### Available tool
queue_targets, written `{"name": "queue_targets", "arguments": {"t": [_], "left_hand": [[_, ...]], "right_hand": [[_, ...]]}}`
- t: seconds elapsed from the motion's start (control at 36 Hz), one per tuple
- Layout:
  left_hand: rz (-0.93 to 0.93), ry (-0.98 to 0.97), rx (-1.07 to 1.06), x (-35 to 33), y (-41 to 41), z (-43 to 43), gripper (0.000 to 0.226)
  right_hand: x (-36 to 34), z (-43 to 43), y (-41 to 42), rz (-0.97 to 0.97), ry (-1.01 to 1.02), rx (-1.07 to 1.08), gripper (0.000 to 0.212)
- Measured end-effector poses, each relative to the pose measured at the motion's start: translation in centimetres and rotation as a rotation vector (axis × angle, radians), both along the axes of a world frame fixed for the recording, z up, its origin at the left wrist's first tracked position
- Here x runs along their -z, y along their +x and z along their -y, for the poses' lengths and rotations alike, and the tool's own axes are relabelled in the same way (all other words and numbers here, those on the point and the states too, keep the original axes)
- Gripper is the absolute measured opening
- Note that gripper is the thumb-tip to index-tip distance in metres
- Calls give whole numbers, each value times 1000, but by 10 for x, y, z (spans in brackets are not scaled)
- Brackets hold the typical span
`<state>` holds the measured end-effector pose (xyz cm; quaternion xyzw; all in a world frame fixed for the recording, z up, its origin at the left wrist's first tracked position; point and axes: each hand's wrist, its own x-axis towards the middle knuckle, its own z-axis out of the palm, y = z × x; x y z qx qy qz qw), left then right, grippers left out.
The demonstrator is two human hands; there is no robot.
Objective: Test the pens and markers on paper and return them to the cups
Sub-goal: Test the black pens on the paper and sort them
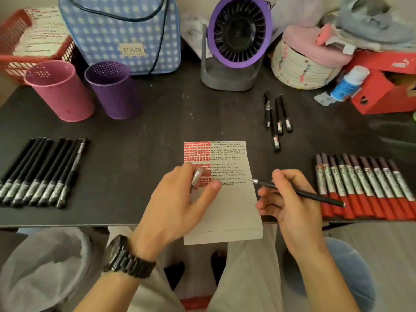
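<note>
R hand grips uncapped black pen, tip at right edge of paper. L hand pinches blurred cap over it. Back-left on tabletop: pink cup, purple cup.

Clutter along the back edge of the dark worktop.
From left to right: a red mesh tray holding printed sheets, a blue-and-white checked bag labelled ETALOO, a purple-rimmed desk fan on a grey stand, and a woven rope basket topped with a pink cloth. At the far right a red shoebox stands open, a white bottle with a blue label leaning against it and grey fabric heaped above.
</note>
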<state>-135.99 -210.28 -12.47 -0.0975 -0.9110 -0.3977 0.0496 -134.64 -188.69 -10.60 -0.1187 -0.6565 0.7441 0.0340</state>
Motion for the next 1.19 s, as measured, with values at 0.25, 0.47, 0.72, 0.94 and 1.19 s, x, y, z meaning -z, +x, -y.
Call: {"name": "queue_targets", "arguments": {"t": [0.25, 0.47, 0.72, 0.94, 1.19], "left_hand": [[5, -189, 28, 15, -13, -18, 50], [14, -163, 7, 17, -16, -17, 52], [9, -147, -24, 19, -17, -18, 53], [10, -169, -35, 21, -16, -17, 54], [19, -157, -19, 21, -17, -18, 54]], "right_hand": [[6, 10, -49, -50, 272, -74, 27], [31, 19, -53, -138, 522, 38, 38], [36, 18, -54, -146, 606, 34, 34], [38, 20, -55, -154, 622, 53, 28], [37, 21, -55, -131, 617, 39, 30]]}}
